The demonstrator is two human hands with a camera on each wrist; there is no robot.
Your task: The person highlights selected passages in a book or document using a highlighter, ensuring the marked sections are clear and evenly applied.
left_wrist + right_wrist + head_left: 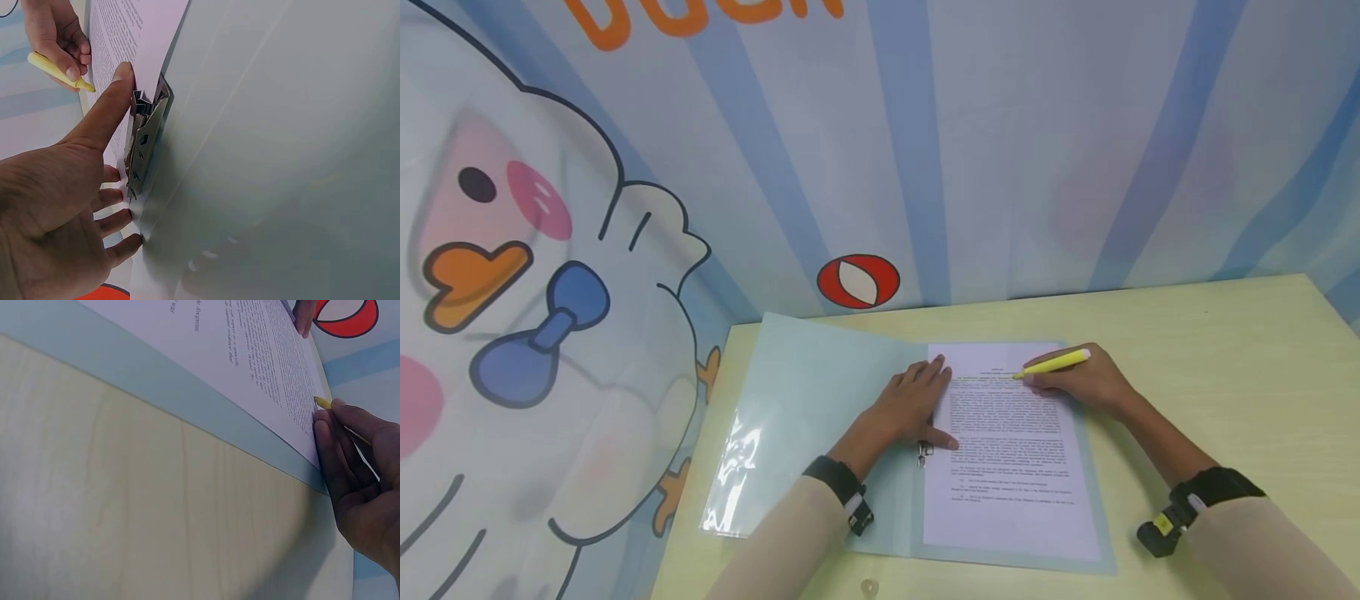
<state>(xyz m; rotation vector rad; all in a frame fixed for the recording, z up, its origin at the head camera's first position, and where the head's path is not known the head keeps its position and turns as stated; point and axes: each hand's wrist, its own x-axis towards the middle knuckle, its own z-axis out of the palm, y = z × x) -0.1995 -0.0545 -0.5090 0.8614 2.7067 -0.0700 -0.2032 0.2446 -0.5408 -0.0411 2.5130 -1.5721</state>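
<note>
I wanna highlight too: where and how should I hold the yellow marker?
Probably pinch the yellow marker low on its slim barrel, coming from the right, as the right hand does: the tip points left at the page and the barrel slants up rightward.

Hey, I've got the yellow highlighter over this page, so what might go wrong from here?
The yellow highlighter could stray onto neighbouring lines, since the text on the printed page is small and tightly packed. The left hand might snag on the metal clip close to its thumb.
</note>
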